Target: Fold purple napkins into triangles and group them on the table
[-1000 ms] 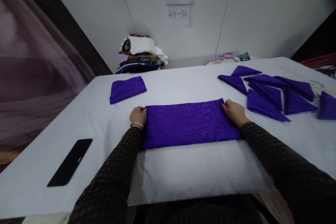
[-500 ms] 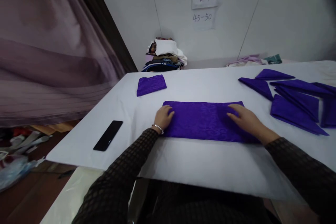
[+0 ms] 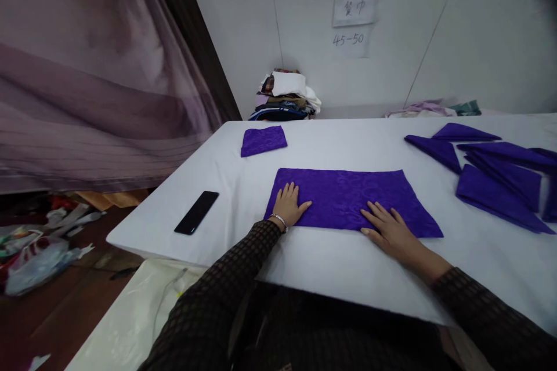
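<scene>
A purple patterned cloth napkin [image 3: 339, 194], folded into a long rectangle, lies flat on the white-covered table [image 3: 343, 264]. On its left part rests my left hand [image 3: 290, 204], palm down with fingers spread and a bracelet at the wrist. My right hand [image 3: 390, 231] lies open over the napkin's lower right edge, its fingers apart. Several purple napkins folded to points [image 3: 496, 194] are gathered on the right of the table. Farther back on the left sits a small folded purple napkin [image 3: 263, 141].
A black phone [image 3: 197, 213] lies on the table's left side. Piled clothes [image 3: 285, 95] stand behind the far edge, below handwritten paper signs [image 3: 355, 3] on the wall. A pinkish curtain [image 3: 87, 81] hangs at left, with plastic bags [image 3: 39, 269] on the floor.
Both hands have come off the napkin's side edges and flattened onto it, the right one moving down and toward me. The whole view has shifted slightly.
</scene>
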{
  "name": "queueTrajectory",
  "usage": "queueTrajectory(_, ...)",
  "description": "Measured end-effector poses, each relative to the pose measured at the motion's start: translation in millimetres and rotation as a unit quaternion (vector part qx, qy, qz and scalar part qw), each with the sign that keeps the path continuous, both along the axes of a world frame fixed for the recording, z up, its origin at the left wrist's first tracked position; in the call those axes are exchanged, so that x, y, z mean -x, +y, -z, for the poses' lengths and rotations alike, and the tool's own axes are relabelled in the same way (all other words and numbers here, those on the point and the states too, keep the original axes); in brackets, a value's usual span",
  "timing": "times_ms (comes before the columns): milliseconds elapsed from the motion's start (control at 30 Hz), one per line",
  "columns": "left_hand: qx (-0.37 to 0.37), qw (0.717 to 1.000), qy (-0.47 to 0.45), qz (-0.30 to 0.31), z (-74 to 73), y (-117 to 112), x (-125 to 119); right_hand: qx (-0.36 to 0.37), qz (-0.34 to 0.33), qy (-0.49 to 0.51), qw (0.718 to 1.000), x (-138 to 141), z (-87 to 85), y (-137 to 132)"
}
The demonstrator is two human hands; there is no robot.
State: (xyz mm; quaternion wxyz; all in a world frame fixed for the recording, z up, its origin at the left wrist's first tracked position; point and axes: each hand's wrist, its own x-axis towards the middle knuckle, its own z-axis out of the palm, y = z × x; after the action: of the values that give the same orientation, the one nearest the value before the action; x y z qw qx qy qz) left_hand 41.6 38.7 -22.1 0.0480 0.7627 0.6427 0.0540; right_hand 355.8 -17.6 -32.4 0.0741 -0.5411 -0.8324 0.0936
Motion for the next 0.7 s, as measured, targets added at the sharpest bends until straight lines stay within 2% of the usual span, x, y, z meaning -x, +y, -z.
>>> queueTrajectory(167,-0.002,0.999,-0.037,-0.036,-7.6,10.2,5.5,-0.021,0.025,0.005,0.999,-8.5,1.2,-3.6)
queueTrajectory(300,-0.011,0.989,-0.075,-0.130,-21.2,39.3,26.0,-0.060,0.065,-0.003,0.996,-19.9,-2.4,1.5)
queueTrajectory(400,0.009,0.980,-0.091,-0.178,-27.3,64.3,42.6,-0.073,0.096,-0.019,0.992,-26.3,3.2,5.9)
queueTrajectory(533,0.026,0.969,-0.102,-0.225,-26.9,87.6,54.1,-0.066,0.096,-0.031,0.993,-28.6,16.6,7.6)
queueTrajectory(700,0.032,0.958,-0.107,-0.265,-24.0,98.4,54.1,-0.067,0.086,-0.028,0.994,-28.7,21.2,6.7)
